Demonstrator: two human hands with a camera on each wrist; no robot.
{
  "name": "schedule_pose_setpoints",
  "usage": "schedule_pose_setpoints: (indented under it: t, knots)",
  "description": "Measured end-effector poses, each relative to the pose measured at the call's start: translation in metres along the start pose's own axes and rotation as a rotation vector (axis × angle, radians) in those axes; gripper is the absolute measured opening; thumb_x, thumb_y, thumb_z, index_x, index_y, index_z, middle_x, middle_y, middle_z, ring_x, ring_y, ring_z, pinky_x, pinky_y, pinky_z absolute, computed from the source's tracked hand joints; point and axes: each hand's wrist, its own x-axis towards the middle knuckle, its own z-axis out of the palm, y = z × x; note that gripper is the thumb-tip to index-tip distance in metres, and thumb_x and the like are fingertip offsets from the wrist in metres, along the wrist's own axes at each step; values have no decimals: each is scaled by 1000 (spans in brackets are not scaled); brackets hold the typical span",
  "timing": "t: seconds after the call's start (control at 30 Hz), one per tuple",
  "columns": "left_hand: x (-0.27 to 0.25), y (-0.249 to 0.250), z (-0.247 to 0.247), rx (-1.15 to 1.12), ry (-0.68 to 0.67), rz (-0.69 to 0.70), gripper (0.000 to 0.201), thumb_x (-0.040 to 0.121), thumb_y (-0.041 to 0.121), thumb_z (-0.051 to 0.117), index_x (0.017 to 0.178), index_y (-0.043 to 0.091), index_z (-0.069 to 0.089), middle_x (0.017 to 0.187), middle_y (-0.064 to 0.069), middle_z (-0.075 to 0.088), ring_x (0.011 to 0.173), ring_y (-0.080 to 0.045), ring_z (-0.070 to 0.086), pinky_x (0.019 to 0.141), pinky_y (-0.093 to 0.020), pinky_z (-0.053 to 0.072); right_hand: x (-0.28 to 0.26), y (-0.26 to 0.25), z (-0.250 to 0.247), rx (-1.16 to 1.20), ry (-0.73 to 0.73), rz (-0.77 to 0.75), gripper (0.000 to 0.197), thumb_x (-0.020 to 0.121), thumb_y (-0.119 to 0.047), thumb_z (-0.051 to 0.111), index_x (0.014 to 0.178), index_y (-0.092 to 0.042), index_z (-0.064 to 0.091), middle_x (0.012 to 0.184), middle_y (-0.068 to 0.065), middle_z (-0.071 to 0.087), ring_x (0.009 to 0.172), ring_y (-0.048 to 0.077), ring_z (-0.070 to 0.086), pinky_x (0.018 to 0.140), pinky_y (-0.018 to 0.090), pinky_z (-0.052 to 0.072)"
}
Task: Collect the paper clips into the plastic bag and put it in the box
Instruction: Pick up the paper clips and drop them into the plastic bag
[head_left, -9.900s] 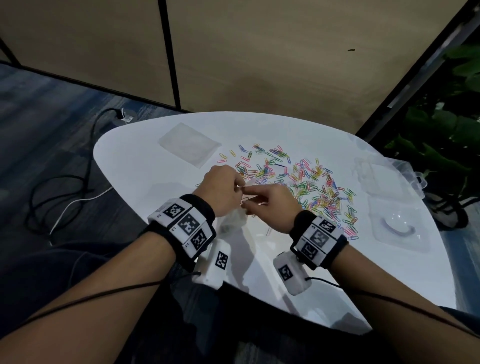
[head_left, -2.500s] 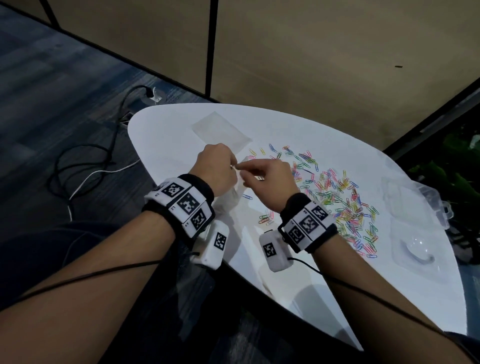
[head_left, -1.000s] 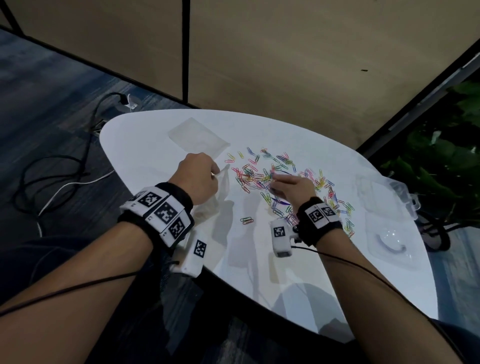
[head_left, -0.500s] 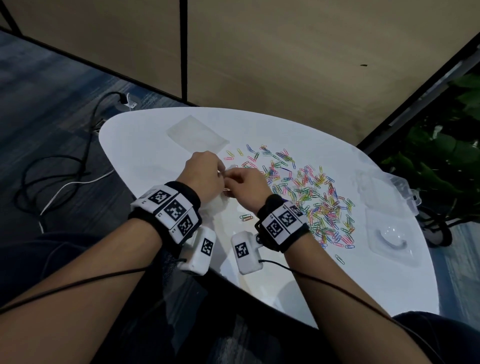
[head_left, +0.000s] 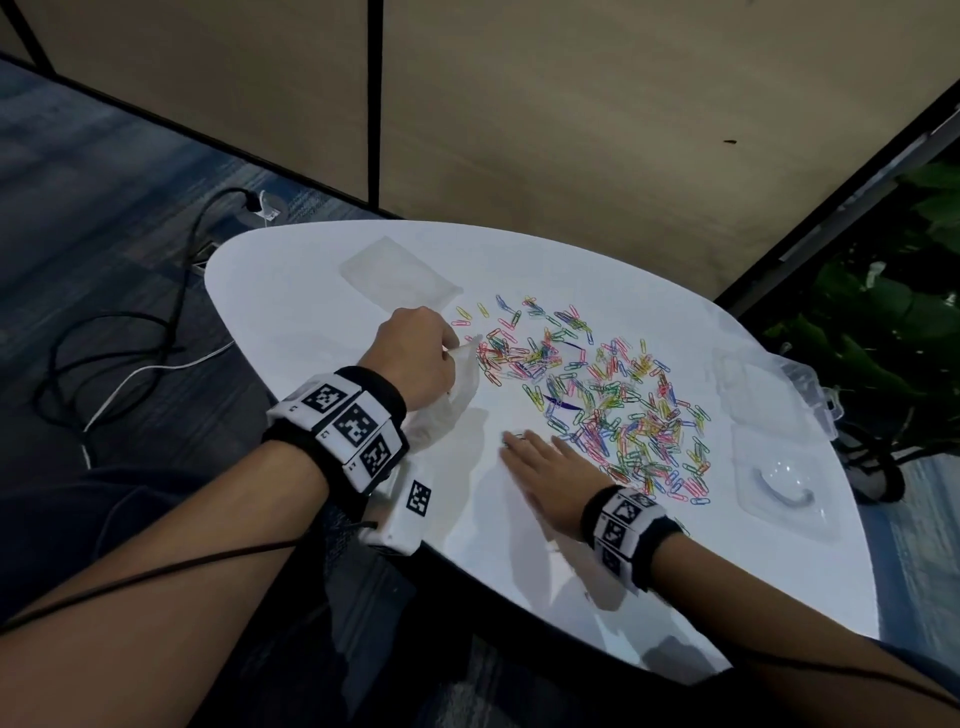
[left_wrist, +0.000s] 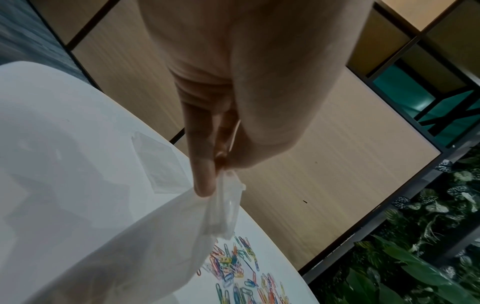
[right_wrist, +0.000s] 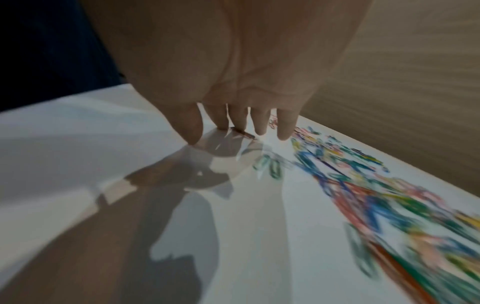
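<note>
Many coloured paper clips (head_left: 597, 395) lie spread over the middle of the white table (head_left: 311, 322). My left hand (head_left: 441, 348) pinches the top edge of a clear plastic bag (head_left: 457, 400), which hangs down to the table at the pile's left edge. In the left wrist view the fingers (left_wrist: 205, 176) grip the bag (left_wrist: 130, 236) above the paper clips (left_wrist: 239, 267). My right hand (head_left: 519, 441) lies flat, fingers straight, near the pile's front-left edge. Its fingertips (right_wrist: 223, 123) touch the table beside a stray clip (right_wrist: 242, 132). The clear box (head_left: 769, 384) stands open at the right.
A second flat plastic bag (head_left: 397, 273) lies at the table's far left. A clear lid or tray (head_left: 779, 488) rests in front of the box. Cables (head_left: 104, 353) run over the floor on the left. Plants (head_left: 883, 322) stand past the right edge.
My right hand has left the bag's mouth and come down flat on the table, nearer to me, at the stray clips. The left hand still holds the bag.
</note>
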Motion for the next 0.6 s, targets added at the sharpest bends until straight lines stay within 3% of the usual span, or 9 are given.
schedule_pose_setpoints:
  t: [0.1,0.2,0.27,0.3,0.4,0.47,0.6]
  knots:
    - [-1,5,3,24,-10,24,32,91,6,53,114,12,74,111,-12,72,111,-30,64,98,-36,52,-14,27,10,-61,-44,126,67,101,-12,35,155,-13,-6,163,7,-12,151,34,-3,120,54,10]
    - [-3,12,8,57,-24,50,31,90,4,52,105,12,77,103,-12,73,105,-31,65,95,-37,54,-14,53,17,37,-110,260,85,93,-10,53,155,-19,-6,164,8,-8,148,44,1,114,59,26]
    - [-3,15,12,70,-40,69,32,89,4,52,104,14,78,102,-11,73,103,-31,66,94,-36,54,-14,61,18,127,-117,279,100,82,1,63,155,-22,-1,163,11,-2,145,47,15,106,54,41]
    - [-2,17,14,73,-50,80,33,88,5,51,104,15,78,101,-11,74,101,-31,67,93,-36,54,-13,62,16,156,-92,286,98,80,6,63,155,-19,5,162,13,5,142,46,24,102,51,46]
    - [1,23,22,89,-72,100,34,87,5,50,101,17,79,101,-9,74,101,-30,67,91,-34,53,-6,62,16,156,96,274,56,85,7,53,139,-6,42,137,17,46,118,35,53,93,41,51]
    - [2,27,27,95,-72,105,34,87,5,51,103,16,79,103,-9,75,103,-30,66,89,-31,52,1,63,18,216,200,333,28,90,2,50,116,-4,60,114,14,58,102,32,59,84,38,51]
    - [5,36,40,95,-82,121,34,88,7,52,111,13,77,118,-10,72,115,-28,63,98,-32,51,-2,77,8,480,282,535,18,89,-5,58,94,-9,74,97,8,70,87,24,66,79,30,55]
